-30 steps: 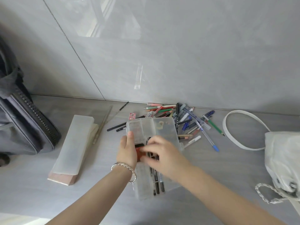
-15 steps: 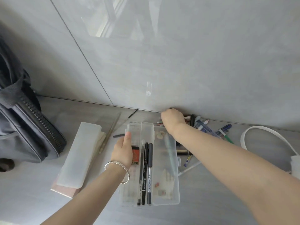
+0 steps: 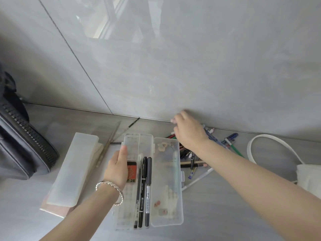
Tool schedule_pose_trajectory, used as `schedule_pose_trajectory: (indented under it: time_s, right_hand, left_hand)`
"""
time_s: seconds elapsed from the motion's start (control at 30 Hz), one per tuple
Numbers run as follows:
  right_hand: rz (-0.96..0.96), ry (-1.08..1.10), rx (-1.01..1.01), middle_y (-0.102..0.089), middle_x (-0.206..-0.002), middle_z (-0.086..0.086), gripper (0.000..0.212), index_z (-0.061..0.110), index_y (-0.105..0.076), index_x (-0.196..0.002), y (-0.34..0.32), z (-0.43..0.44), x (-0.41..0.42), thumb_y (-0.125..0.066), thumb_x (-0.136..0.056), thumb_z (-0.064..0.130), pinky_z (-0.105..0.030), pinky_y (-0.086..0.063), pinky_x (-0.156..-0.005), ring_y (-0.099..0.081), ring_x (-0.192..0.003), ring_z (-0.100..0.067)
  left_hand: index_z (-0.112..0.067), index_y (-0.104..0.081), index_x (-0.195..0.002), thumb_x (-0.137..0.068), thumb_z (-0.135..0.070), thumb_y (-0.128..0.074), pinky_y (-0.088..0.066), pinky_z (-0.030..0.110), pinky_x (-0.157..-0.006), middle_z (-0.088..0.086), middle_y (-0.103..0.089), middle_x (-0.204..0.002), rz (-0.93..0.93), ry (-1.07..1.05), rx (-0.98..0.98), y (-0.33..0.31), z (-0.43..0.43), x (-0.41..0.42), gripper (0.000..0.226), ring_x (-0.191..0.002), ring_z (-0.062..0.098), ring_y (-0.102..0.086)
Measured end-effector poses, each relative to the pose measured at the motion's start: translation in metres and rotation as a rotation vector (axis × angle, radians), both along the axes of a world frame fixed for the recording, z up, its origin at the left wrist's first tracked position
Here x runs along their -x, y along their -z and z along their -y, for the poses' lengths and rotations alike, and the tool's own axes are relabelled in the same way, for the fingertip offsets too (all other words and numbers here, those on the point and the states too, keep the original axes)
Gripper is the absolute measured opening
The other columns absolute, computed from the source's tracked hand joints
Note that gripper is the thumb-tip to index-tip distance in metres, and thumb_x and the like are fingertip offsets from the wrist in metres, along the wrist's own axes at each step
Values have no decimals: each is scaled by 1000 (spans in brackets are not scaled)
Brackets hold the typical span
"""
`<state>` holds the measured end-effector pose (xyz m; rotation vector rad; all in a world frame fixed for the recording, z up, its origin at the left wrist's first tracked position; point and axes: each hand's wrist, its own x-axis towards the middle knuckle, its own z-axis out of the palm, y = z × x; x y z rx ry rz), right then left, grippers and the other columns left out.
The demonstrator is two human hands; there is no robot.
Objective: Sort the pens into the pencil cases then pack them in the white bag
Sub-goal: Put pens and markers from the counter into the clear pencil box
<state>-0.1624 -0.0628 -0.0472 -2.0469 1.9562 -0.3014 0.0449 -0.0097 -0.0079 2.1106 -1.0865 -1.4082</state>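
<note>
Pens: the loose pen pile point(image 3: 192, 159) is lying on the table against the wall, just right of the open clear pencil case point(image 3: 137, 141), with barrels crossing each other at mixed angles.
Handling: these are looking light, stiff and smooth, so they are likely rolling or sliding easily. Pinching one mid-barrel, or raking a few together, is seeming safest.
Right hand: the right hand point(image 3: 188, 133) is reaching over the far end of the pile by the wall, knuckles up and fingers curling downward. Its own back is hiding the fingertips, so I cannot tell whether it is gripping a pen.
Pens relative to the hand: most of the pile is lying beneath and nearer than the right hand, under the wrist and forearm.
Left hand: the left hand point(image 3: 117, 166) is holding the case's left wall, thumb lying on the tray, and looks to be steadying it.
Case contents: three black pens point(image 3: 145, 188) are lying side by side lengthwise in the tray, beside a red lead box point(image 3: 131, 173).
Other case: a frosted pencil case point(image 3: 74, 169) is sitting closed just left of the open one.
White bag: the white bag point(image 3: 309, 176) is sitting at the right edge, well apart from both hands.
</note>
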Motion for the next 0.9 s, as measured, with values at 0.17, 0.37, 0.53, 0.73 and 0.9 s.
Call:
schedule_pose_trajectory:
  time_s: [0.17,0.37,0.53,0.73,0.9]
  right_hand:
    - [144,503,-354,-69,-103,-10,19,16,-62,-90,-2,-8,54,-44,-90,23,-26,-43,-62,-65,-89,-27]
    - [210,589,-473,-68,-108,-3,29,12,-66,-104,12,-5,48,-55,-85,32,-28,-49,-75,-65,-92,-28]
    - [229,556,-489,-63,-122,-8,37,10,-64,-113,10,1,37,-47,-88,31,-32,-47,-88,-61,-104,-29]
    - [369,584,-468,-47,-52,-2,37,21,-33,-55,7,-16,58,-40,-91,16,-24,-38,-47,-43,-31,-15]
    - [140,549,-537,-48,-62,-7,29,13,-49,-69,18,-25,51,-41,-95,21,-25,-33,-51,-52,-59,-23]
  left_hand:
    - [-14,-41,-138,-96,-47,-27,-24,35,-111,6,-43,-144,10,-5,21,0,1,-3,56,-134,25,-37]
    - [-14,-41,-139,-96,-47,-25,-24,35,-111,6,-43,-145,32,9,45,-3,-4,-4,56,-135,25,-36]
    - [-13,-45,-135,-96,-47,-26,-27,35,-108,8,-47,-141,43,-12,39,-3,-11,-9,56,-131,27,-40]
    - [-12,-45,-135,-96,-47,-26,-27,36,-108,9,-47,-140,27,-35,32,-4,-16,-12,56,-131,27,-40]
    - [-10,-45,-134,-97,-46,-26,-27,34,-106,9,-48,-137,36,-32,36,-6,-17,-3,55,-125,26,-43]
